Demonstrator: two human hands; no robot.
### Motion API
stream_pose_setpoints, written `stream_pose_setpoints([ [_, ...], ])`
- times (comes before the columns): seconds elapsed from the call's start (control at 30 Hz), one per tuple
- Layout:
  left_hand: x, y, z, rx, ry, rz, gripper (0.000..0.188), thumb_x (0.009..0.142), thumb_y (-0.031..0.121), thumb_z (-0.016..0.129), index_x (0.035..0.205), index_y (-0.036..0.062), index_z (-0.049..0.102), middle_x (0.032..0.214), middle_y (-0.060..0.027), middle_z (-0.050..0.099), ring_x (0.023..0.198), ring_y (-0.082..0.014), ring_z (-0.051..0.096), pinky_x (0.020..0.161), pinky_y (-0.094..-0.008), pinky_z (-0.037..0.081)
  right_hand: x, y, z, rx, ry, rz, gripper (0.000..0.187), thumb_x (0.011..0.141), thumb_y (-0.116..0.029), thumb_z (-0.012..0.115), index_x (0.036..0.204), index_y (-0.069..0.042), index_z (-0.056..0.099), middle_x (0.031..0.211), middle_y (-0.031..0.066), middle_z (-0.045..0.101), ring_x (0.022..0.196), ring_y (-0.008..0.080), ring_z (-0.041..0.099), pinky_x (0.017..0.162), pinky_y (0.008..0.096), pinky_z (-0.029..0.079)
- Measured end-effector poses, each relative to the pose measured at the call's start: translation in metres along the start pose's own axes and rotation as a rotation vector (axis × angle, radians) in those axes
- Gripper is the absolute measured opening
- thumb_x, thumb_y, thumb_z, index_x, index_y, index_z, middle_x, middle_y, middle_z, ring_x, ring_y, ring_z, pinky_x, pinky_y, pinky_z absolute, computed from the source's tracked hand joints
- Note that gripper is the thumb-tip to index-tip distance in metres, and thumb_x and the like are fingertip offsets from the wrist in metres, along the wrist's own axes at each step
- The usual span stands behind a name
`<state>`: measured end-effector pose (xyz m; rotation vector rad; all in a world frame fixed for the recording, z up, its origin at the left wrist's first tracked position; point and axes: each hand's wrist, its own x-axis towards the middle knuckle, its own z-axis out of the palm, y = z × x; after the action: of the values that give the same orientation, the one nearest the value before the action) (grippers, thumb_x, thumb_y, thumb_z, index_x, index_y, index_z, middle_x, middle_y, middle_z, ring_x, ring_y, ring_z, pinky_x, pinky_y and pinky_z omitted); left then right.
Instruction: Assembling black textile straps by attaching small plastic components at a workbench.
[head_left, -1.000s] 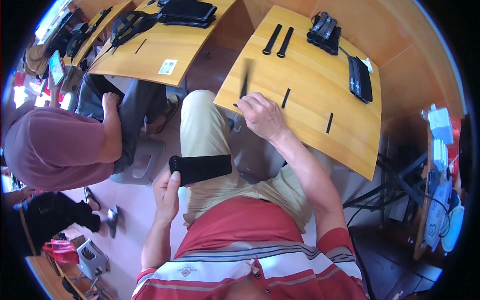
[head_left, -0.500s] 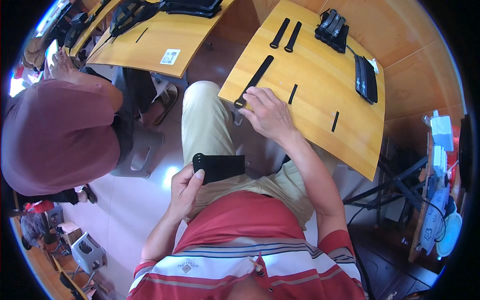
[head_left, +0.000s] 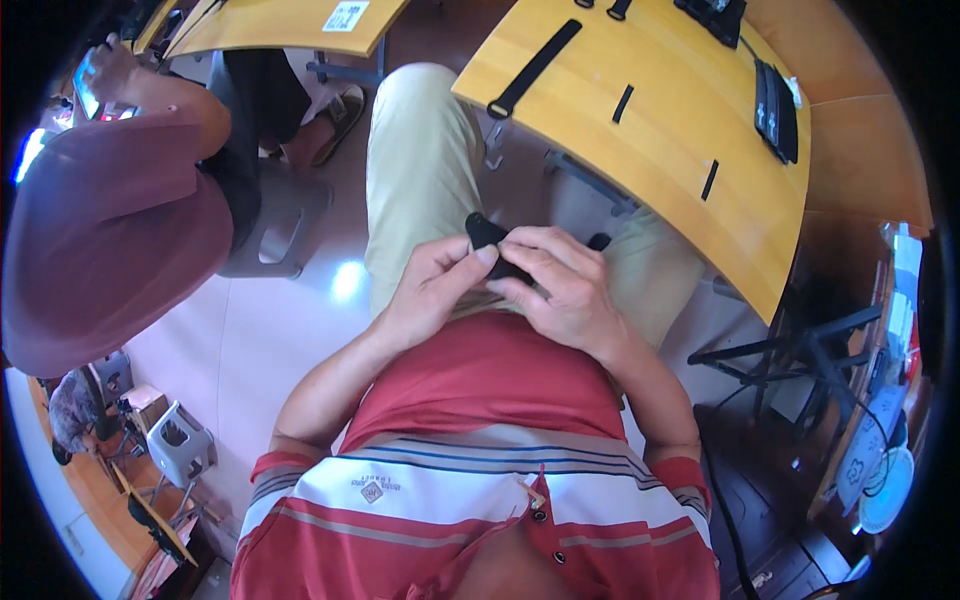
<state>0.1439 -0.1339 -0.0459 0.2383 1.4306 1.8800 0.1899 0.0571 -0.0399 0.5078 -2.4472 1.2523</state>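
Note:
Over my lap, both hands hold a black fabric piece (head_left: 483, 229), dark and bent, with a rounded tab end showing at the top. My left hand (head_left: 432, 285) pinches it between thumb and fingers. The fingers of my right hand (head_left: 566, 288) close around its other side and cover most of it. On the yellow table ahead, a long black strap (head_left: 540, 66) with a loop at its near end lies by the left edge. Two short black strips, one in the middle (head_left: 623, 104) and one farther right (head_left: 710, 180), lie flat on the tabletop.
Black pouch-like pieces (head_left: 775, 112) lie at the table's right side, near more black pieces (head_left: 715, 16). To the left a person in a maroon top (head_left: 110, 240) sits beside another table (head_left: 290, 32). A cluttered shelf (head_left: 880, 400) stands at the right.
My right hand has left the strap on the table and come down to the black fabric piece. My left hand has moved up and right with it, and the piece is now bent. The view has shifted.

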Motion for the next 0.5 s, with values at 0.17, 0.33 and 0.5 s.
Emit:
stream_pose_setpoints([
  [0.17, 0.009, -0.006, 0.014, -0.308, 0.038, -0.174, 0.042, 0.103, 0.037, 0.053, 0.102, -0.0025, 0.067, 0.089, -0.0072, 0.068, 0.08, -0.0123, 0.065, 0.074, -0.0256, 0.054, -0.019, 0.012, -0.003, -0.038, 0.099, -0.109, 0.029, 0.069, -0.001, 0.079, 0.095, 0.001, 0.068, 0.097, 0.0125, 0.068, 0.074, 0.0268, 0.067, 0.064, 0.0348, 0.057],
  [0.33, 0.012, -0.01, 0.02, -0.332, 0.024, -0.254, 0.039, 0.101, 0.036, 0.057, 0.097, -0.0008, 0.066, 0.085, -0.0069, 0.068, 0.076, -0.0114, 0.065, 0.07, -0.024, 0.054, -0.03, 0.01, -0.009, 0.053, 0.094, 0.006, 0.023, 0.072, -0.001, 0.078, 0.093, 0.002, 0.068, 0.096, 0.0142, 0.069, 0.079, 0.0287, 0.069, 0.068, 0.0354, 0.057],
  [0.5, 0.012, -0.012, 0.026, -0.238, 0.026, -0.277, 0.031, 0.098, 0.032, 0.064, 0.09, 0.0023, 0.063, 0.082, -0.0053, 0.066, 0.073, -0.0103, 0.065, 0.066, -0.0225, 0.054, -0.04, 0.007, -0.014, 0.108, 0.056, 0.094, 0.017, 0.079, -0.002, 0.076, 0.094, 0.003, 0.067, 0.096, 0.0156, 0.068, 0.081, 0.0298, 0.069, 0.07, 0.0345, 0.056],
])
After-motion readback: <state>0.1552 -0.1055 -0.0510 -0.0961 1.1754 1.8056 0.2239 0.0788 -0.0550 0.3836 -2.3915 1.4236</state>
